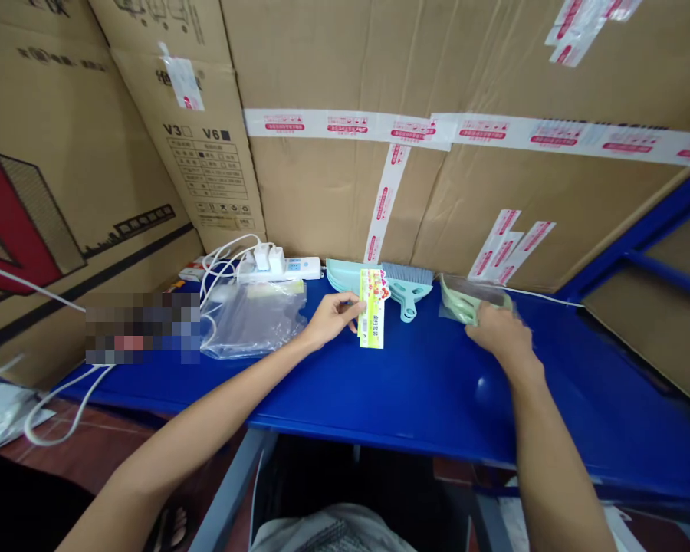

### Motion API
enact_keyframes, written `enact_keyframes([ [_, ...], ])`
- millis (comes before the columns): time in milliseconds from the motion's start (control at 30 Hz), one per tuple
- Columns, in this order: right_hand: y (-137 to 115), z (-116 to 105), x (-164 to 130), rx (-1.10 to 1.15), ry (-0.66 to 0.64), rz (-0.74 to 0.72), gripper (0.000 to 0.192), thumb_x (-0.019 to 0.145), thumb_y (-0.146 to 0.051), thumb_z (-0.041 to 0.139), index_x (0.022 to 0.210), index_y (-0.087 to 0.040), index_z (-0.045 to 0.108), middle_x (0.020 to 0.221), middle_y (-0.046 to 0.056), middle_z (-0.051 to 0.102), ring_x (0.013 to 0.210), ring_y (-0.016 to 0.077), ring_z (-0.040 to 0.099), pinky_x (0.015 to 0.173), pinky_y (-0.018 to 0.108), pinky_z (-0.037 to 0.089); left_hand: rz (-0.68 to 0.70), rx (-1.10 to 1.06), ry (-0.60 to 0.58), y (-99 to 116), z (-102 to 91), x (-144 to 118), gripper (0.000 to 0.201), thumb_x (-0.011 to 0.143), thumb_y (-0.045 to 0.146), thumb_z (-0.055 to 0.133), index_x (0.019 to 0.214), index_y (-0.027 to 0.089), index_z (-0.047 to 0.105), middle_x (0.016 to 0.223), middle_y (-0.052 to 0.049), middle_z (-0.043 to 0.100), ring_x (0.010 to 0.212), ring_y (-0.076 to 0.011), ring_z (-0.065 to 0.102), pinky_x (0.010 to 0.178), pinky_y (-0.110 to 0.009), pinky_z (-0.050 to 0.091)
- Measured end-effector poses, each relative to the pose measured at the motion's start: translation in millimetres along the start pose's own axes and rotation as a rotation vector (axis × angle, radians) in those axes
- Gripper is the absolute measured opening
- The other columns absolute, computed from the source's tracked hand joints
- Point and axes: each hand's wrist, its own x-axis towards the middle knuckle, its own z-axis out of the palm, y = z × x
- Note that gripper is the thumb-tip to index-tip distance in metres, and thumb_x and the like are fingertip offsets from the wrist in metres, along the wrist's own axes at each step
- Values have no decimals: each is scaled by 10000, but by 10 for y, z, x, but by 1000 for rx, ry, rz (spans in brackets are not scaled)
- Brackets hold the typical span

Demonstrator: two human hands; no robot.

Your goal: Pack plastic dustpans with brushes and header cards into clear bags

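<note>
Nearest to us, at the bottom edge, sits a bit of grey fabric [333,533], and from either side of it our two bare forearms reach forward over a blue table [425,399].

Our left hand [330,318] rests on the tabletop with its fingertips pinched around the left edge of a stack of printed paper header cards [372,309], yellow-green with red and white fruit-like pictures at the top. The cards stand roughly upright near the middle of the table, just in front of the back row of goods.

Our right hand [497,331] lies palm down with fingers curled onto a clear plastic bag [471,299] that holds a pale green dustpan; the hand presses on the bag's near right corner, and we cannot tell whether it truly grips it.

Between the two hands, against the back, we see a mint-green mini brush [407,285] with grey bristles lying on its matching dustpan, and just left of it a stack of pale teal dustpans [342,274], partly behind the cards.

Further left lies a heap of empty clear plastic bags [253,318], and behind that a white power strip [281,267] with white plugs and looping white cables [221,261]. Large cardboard boxes [345,169] sealed with red-and-white printed tape wall in the back and left of the table.
</note>
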Motion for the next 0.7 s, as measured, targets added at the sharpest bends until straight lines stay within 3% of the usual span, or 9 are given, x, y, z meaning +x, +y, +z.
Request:
enact_keyframes([
  [100, -36, -52, -84, 70, 36, -9, 366, 902, -493, 696, 1085, -179, 735, 1145, 230, 752, 1061, 448, 735, 864, 562, 549, 2, -7, 12, 27, 21, -19, 455, 795, 578, 865, 886, 139, 787, 766, -49, 754, 625, -141, 668, 544, -253, 583],
  [167, -157, -86, -208, 267, 287, -34, 367, 934, -545, 645, 984, -190, 724, 1117, 214, 754, 1058, 435, 732, 869, 572, 554, -7, -24, 25, 43, 35, -27, 449, 779, 551, 887, 933, 138, 804, 803, -60, 782, 646, -150, 678, 551, -256, 581],
  [233, -374, -80, -361, 651, 458, -218, 375, 984, -550, 575, 1038, -198, 693, 1118, 181, 754, 1053, 362, 739, 849, 488, 585, -10, -42, 42, 44, 64, -41, 449, 764, 539, 902, 942, 140, 799, 812, -59, 790, 652, -156, 682, 553, -262, 580],
  [333, -762, 23, -569, 1201, 144, -590, 511, 946, -599, 649, 1285, -221, 587, 1044, 104, 763, 874, 251, 760, 695, 350, 608, 10, -43, 70, 14, 149, -80, 455, 751, 555, 909, 883, 144, 767, 747, -42, 766, 618, -153, 665, 546, -263, 568],
  [400, -952, 124, -652, 1313, -59, -704, 558, 893, -539, 741, 1312, -224, 553, 992, 67, 762, 768, 209, 744, 633, 304, 584, 17, -20, 78, -5, 213, -112, 474, 765, 597, 887, 862, 153, 752, 706, -39, 746, 589, -155, 655, 543, -269, 555],
  [467, -1041, 208, -675, 1323, -125, -732, 409, 880, -451, 753, 1175, -210, 603, 892, 42, 752, 702, 186, 720, 615, 283, 554, 19, 48, 46, 15, 239, -132, 501, 831, 667, 801, 853, 169, 745, 689, -52, 736, 579, -176, 663, 551, -288, 547],
  [533, -1042, 247, -646, 1329, -107, -702, 251, 874, -398, 721, 1002, -201, 633, 788, 33, 735, 666, 188, 704, 600, 282, 527, 72, 262, 8, 100, 176, -128, 496, 919, 681, 695, 896, 189, 760, 762, -87, 760, 680, -224, 714, 635, -321, 571],
  [633, -958, 221, -563, 1367, -35, -646, 169, 792, -312, 704, 906, -195, 661, 773, 48, 746, 682, 212, 708, 590, 287, 500, 194, 908, 114, 332, -128, -88, 398, 982, 545, 664, 1158, 203, 766, 1143, -170, 775, 1136, -340, 701, 956, -416, 559],
  [700, -895, 179, -521, 1384, 0, -641, 184, 726, -240, 672, 904, -193, 680, 803, 55, 759, 719, 222, 715, 609, 289, 498, 79, 1337, 210, 486, -415, -76, 366, 1011, 421, 615, 1234, 159, 737, 1296, -217, 715, 1268, -393, 627, 1063, -486, 499],
])
